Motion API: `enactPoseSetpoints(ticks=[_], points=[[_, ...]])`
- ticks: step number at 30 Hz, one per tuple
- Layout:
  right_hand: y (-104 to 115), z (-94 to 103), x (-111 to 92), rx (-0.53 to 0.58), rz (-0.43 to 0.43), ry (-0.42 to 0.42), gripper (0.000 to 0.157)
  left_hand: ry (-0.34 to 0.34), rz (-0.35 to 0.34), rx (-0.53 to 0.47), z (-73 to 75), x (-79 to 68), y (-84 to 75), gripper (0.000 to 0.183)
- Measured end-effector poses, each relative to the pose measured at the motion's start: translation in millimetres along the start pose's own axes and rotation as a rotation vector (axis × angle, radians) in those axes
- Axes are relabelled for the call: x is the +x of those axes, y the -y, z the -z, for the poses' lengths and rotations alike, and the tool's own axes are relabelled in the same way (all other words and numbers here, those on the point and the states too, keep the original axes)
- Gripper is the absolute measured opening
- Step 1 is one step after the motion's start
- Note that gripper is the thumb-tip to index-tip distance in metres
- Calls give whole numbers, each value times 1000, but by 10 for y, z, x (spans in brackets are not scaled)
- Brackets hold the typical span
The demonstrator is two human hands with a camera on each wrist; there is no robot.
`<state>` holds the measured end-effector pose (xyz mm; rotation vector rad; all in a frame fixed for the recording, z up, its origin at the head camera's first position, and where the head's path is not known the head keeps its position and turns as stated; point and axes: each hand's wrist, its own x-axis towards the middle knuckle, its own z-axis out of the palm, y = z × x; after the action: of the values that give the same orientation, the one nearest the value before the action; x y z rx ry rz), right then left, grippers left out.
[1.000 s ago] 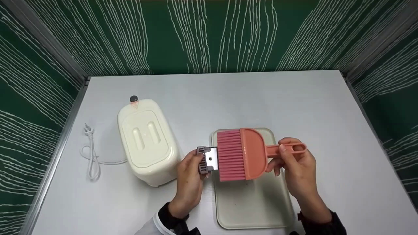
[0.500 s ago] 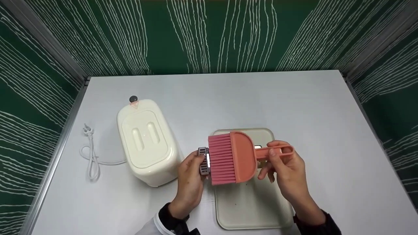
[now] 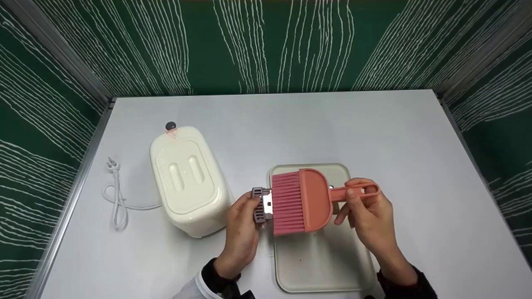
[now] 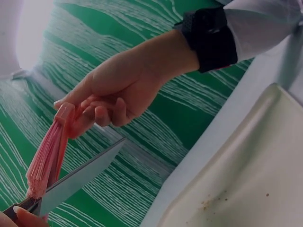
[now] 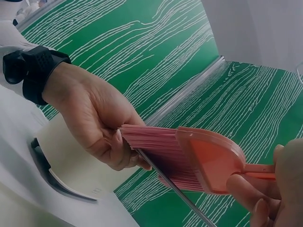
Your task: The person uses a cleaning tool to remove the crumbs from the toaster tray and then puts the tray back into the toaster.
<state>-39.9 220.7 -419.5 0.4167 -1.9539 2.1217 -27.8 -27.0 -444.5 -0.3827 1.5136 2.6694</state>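
My left hand [image 3: 241, 232] pinches the grey slotted end [image 3: 258, 204] of a flat metal plate [image 4: 85, 175], which looks like a toaster crumb tray. An orange brush [image 3: 316, 201] with pink bristles lies over the plate, hiding most of it in the head view. In the left wrist view the bristle tips reach down to the plate close to the slotted end. My right hand [image 3: 374, 220] grips the brush by its looped handle. Both are held above a pale beige tray [image 3: 324, 265]; a few brown crumbs [image 4: 213, 201] lie on it.
To the left stands a cream toaster [image 3: 189, 174] with its lid on and a dark knob [image 3: 170, 125] at its far end. Its white cord and plug [image 3: 113, 166] lie further left. The white table [image 3: 374, 128] ends at green walls with white streaks.
The brush slides left along the metal plate towards the slotted end, then back a little to the right. My left hand and the plate barely move.
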Motion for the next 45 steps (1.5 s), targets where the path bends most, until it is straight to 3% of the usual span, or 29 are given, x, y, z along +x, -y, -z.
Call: enactPoseSetpoints(ticks=[5,12,22,32,45], points=[[36,43,25,6,-2,-27,14,0,-12,-5,-6,-4,-17,28],[122,90,64,-100,-72,-81,10,-13,-9,-15,0,12,-9,29],[136,208,104,-51,-16,-77,8,-16,6,-19,-11,6,-32,29],[160,271,128,15,-28,-118,6,-17,-1,8,7,2,-36,31],[163,378,156,9,16,-174,7,-34,3,-10,-4,0,-46,29]])
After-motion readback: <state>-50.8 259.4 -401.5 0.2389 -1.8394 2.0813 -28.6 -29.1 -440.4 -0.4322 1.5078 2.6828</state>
